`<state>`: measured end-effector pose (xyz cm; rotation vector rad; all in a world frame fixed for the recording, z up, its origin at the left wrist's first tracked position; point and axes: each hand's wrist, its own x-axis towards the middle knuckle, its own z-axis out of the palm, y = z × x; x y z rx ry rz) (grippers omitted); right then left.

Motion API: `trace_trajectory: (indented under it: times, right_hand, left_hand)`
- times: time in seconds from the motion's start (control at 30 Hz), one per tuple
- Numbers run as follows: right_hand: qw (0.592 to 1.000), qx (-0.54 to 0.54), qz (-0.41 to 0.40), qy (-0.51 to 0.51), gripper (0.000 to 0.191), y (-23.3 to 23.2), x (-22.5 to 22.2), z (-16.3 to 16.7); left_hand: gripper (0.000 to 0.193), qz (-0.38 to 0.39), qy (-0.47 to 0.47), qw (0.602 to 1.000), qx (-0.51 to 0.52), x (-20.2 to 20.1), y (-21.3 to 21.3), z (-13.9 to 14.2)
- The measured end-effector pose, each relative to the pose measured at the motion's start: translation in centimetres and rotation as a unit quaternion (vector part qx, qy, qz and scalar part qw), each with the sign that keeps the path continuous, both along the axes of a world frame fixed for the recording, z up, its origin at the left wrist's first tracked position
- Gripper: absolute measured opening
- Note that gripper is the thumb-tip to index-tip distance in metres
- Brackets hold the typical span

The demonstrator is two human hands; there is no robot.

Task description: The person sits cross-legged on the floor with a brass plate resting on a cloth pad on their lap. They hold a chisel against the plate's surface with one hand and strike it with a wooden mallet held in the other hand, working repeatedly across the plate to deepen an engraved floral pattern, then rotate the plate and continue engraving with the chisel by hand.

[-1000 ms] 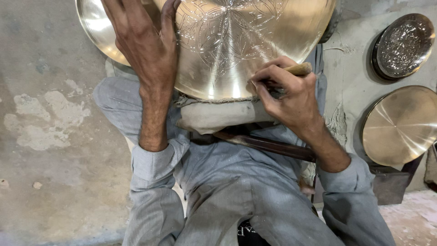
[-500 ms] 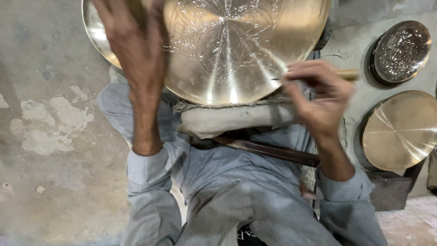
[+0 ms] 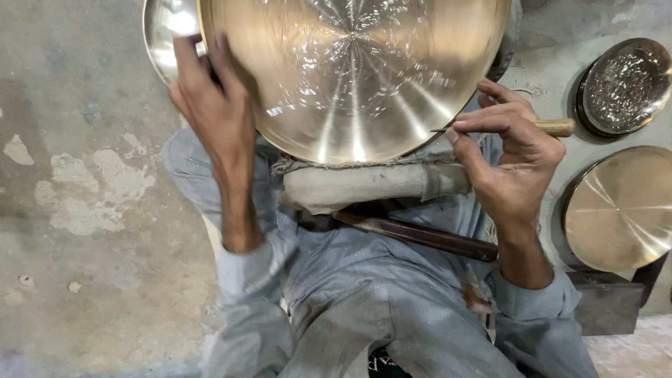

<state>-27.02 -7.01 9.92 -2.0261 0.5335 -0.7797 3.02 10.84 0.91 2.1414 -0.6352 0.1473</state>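
The big brass plate (image 3: 353,77) lies dished side up across a padded cloth roll (image 3: 371,185) on the person's lap, its near edge bedded on the roll, probably so the metal has a soft, steady rest that will not slide or ring as the tool bears on it. The left hand (image 3: 213,105) is closed on the plate's left rim, fingers curled over the edge and palm against the outside, a hold that looks meant both to pin the plate down and to turn it round bit by bit. The right hand (image 3: 507,157) pinches a graver (image 3: 500,128) between thumb and fingers, clamped tight near the metal tip with the wooden handle sticking out past the knuckles to the right; gripping so close to the point would give fine control. The tip sits at the plate's lower right rim, touching or just off it (the blur there makes it hard to say which). Fine engraved lines fan out from the plate's centre. A dark bar (image 3: 420,236) lies across the lap under the roll. To the right, on the floor (image 3: 84,210), a plain plate (image 3: 619,206) and a patterned dish (image 3: 623,84) lean near the wall, and a second plate (image 3: 168,28) peeks out behind the left hand.
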Motion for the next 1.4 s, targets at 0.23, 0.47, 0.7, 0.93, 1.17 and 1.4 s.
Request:
trace_trajectory:
  times: [0.23, 0.47, 0.7, 0.93, 1.17, 1.4]
  right_hand:
    - [0.999, 0.015, 0.015, -0.031, 0.012, -0.9, -0.3, -1.1]
    - [0.995, 0.075, 0.066, -0.023, 0.014, -1.0, 1.8, -2.3]
    - [0.995, -0.038, 0.083, 0.034, 0.013, -0.8, 4.7, -2.8]
    - [0.994, -0.075, 0.066, 0.051, 0.014, -0.4, 5.1, -2.7]
    - [0.992, -0.086, 0.077, 0.045, 0.015, -0.6, 4.9, -3.3]
    - [0.990, -0.105, 0.079, 0.047, 0.013, -0.8, 5.0, -3.2]
  left_hand:
    - [0.036, -0.048, 0.294, 0.954, 0.040, -8.2, 4.5, 3.4]
    - [0.035, -0.172, 0.117, 0.976, -0.065, -4.6, 4.4, 3.8]
    - [0.035, -0.129, -0.025, 0.991, -0.008, 2.4, 0.3, 2.7]
    - [0.033, -0.060, -0.087, 0.994, -0.005, 3.0, -1.7, -2.1]
    - [0.024, -0.069, -0.066, 0.995, -0.025, 3.8, -1.3, -3.2]
    - [0.020, -0.071, -0.063, 0.995, -0.038, 3.8, -1.3, -3.2]
